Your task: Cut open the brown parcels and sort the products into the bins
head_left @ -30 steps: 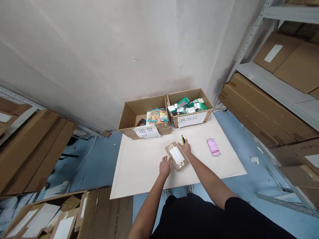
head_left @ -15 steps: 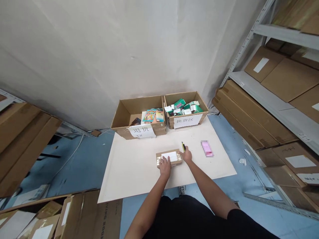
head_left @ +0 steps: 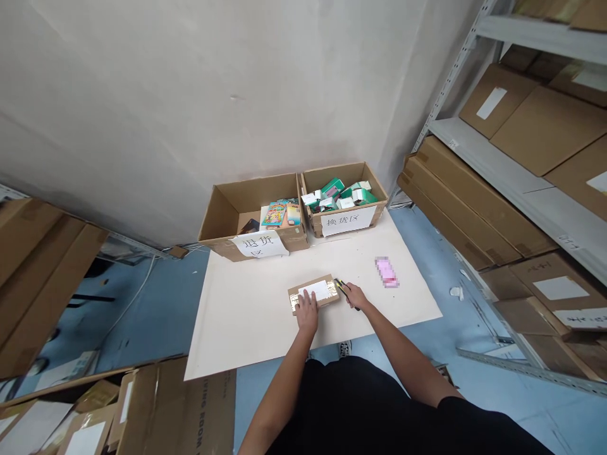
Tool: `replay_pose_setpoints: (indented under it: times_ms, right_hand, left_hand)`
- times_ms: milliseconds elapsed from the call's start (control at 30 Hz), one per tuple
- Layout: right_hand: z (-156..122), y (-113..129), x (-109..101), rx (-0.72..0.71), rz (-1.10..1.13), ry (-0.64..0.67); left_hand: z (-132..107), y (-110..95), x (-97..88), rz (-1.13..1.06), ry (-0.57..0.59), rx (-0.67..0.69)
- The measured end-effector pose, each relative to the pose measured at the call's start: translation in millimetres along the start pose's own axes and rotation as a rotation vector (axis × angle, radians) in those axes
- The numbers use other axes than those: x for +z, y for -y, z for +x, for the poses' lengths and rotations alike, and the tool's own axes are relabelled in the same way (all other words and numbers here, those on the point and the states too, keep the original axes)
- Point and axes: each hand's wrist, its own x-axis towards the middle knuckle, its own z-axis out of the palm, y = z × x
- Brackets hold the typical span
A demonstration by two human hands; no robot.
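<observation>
A small brown parcel (head_left: 317,291) with a white label and clear tape lies flat on the white board (head_left: 256,316). My left hand (head_left: 307,312) rests on the parcel's near left part, fingers lying on it. My right hand (head_left: 356,296) is closed on a yellow and black utility knife (head_left: 342,287), whose tip sits at the parcel's right end. A pink object (head_left: 386,272), blurred, lies on the board to the right.
Two open cardboard boxes with paper labels stand at the board's far edge: the left box (head_left: 222,218) holds colourful packs, the right box (head_left: 374,193) several green and white cartons. Metal shelving with flat cartons (head_left: 478,208) stands right. More cartons (head_left: 142,404) lie lower left.
The parcel has been turned from slanted to lying crosswise. My left hand moved onto it. My right hand brought the knife down to the parcel's right end.
</observation>
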Motion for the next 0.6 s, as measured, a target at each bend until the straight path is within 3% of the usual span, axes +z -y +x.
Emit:
replay_pose_setpoints:
  times_ms: [200,333,467,533,600]
  right_hand:
    - [1.2,7.2,-3.3,-0.036,-0.010,0.068]
    - [-13.2,-2.2,-4.1,-0.040,0.019,0.116]
    - [-29.1,-16.3,-22.1,-0.014,-0.059,0.198]
    - [-32.2,-21.2,-32.0,0.004,-0.085,0.160]
    - [-31.0,-22.6,-33.0,0.029,-0.064,0.018]
  left_hand:
    - [5.1,1.8,5.7,0.027,0.008,-0.011]
    - [6.0,4.3,13.6,0.031,0.001,0.001]
    - [7.2,7.6,12.9,0.028,-0.003,0.005]
    - [7.0,6.6,9.1,0.027,0.022,-0.004]
    - [4.9,1.7,5.0,0.025,0.043,-0.017]
